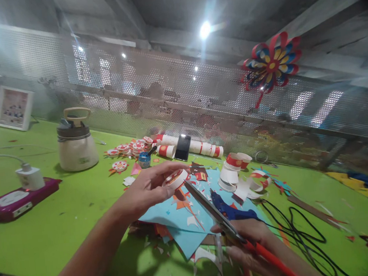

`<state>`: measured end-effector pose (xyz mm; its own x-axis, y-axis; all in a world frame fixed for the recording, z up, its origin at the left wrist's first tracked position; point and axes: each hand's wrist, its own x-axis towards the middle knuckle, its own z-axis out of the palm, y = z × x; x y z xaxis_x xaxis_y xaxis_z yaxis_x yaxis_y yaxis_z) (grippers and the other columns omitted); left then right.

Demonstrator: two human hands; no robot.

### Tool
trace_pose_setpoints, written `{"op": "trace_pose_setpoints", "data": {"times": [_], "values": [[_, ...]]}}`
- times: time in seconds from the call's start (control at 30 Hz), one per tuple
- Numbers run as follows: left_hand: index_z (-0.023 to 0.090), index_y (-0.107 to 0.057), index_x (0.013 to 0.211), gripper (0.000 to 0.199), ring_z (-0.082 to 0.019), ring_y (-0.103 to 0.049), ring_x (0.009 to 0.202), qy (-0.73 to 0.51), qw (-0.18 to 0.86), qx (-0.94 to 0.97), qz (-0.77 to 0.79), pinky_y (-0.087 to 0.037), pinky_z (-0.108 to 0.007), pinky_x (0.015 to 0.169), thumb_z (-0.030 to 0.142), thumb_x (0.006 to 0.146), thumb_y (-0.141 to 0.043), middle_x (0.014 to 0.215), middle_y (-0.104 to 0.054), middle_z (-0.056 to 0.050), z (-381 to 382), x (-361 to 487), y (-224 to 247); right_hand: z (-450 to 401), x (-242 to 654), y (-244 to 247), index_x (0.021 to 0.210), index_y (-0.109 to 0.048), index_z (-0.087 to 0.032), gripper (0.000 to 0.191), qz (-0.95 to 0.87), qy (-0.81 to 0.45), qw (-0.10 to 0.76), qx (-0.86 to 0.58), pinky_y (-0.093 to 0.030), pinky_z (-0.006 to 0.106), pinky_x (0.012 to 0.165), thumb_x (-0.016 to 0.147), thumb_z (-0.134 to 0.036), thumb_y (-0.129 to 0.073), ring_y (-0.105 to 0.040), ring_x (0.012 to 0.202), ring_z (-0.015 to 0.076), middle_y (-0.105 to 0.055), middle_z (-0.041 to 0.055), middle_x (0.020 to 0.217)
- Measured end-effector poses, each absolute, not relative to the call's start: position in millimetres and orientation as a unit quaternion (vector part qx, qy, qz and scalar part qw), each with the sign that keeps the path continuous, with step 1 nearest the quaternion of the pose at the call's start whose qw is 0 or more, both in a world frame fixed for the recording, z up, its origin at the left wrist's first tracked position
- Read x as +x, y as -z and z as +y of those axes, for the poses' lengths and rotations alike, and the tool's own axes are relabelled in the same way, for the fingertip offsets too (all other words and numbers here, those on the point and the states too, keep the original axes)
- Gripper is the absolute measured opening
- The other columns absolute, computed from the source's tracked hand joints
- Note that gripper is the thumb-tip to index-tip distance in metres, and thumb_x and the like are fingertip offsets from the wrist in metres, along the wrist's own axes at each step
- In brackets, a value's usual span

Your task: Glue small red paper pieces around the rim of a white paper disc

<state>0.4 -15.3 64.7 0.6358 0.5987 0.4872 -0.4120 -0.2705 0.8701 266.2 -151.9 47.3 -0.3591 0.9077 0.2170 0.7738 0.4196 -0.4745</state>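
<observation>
My left hand [146,187] grips a small round paper cup piece [177,180], white-rimmed with red, between thumb and fingers. In my right hand [250,240] is a pair of scissors [223,221] with red handles, its blades angled up to the left. The blade tips meet or nearly meet the right edge of the cup piece. Beneath both hands lie light blue paper sheets [158,213] strewn with orange and white scraps. A blue glue gun [231,209] rests just behind the scissors.
Cut paper cups [229,175], a phone [182,147], a blue jar [144,160] and flower-patterned discs [138,146] sit behind. A black cord [292,231] coils at right. Left are a power strip [23,199], a lidded container [76,144] and a picture frame [14,107].
</observation>
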Motion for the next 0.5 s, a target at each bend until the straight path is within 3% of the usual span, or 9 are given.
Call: {"op": "trace_pose_setpoints", "data": {"times": [0.37, 0.5], "values": [[0.025, -0.067, 0.120, 0.037, -0.021, -0.067, 0.090, -0.414, 0.597, 0.683, 0.075, -0.058, -0.034, 0.078, 0.032, 0.083, -0.069, 0.123, -0.063, -0.008, -15.1, 0.0, -64.2, -150.8, 267.9, -45.2, 0.113, -0.071, -0.028, 0.027, -0.813, -0.146, 0.225, -0.518, -0.058, 0.028, 0.071, 0.088, -0.029, -0.061, -0.072, 0.092, 0.0215, -0.075, 0.0053, 0.107], [0.025, -0.068, 0.118, 0.036, -0.019, -0.067, 0.085, -0.418, 0.593, 0.684, 0.077, -0.058, -0.033, 0.076, 0.032, 0.083, -0.069, 0.117, -0.065, -0.007, -16.4, -0.1, -66.0, -151.2, 261.1, -52.0, 0.107, -0.072, -0.025, 0.023, -0.811, -0.173, 0.233, -0.508, -0.056, 0.025, 0.067, 0.089, -0.030, -0.058, -0.071, 0.079, 0.0178, -0.076, 0.0045, 0.097]]}}
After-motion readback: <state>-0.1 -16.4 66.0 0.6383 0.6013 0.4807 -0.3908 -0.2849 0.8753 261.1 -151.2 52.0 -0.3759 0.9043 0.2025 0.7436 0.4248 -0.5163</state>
